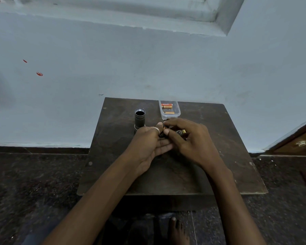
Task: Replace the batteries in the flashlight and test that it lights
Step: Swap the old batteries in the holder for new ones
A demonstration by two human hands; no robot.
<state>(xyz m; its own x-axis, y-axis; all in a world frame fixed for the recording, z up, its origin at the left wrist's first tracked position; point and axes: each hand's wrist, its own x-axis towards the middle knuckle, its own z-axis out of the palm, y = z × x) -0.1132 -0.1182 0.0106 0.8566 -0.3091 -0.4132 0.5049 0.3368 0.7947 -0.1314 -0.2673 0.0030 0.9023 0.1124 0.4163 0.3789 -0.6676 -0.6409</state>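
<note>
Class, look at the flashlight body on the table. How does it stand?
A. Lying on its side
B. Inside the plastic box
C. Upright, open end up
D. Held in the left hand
C: the flashlight body stands upright on the table with its dark threaded opening facing up.

The flashlight body (140, 119) is stood upright on the table (228, 156), left of the plastic container (169, 110). Batteries (167, 106) are kept inside it. Both hands are placed in front.
</note>
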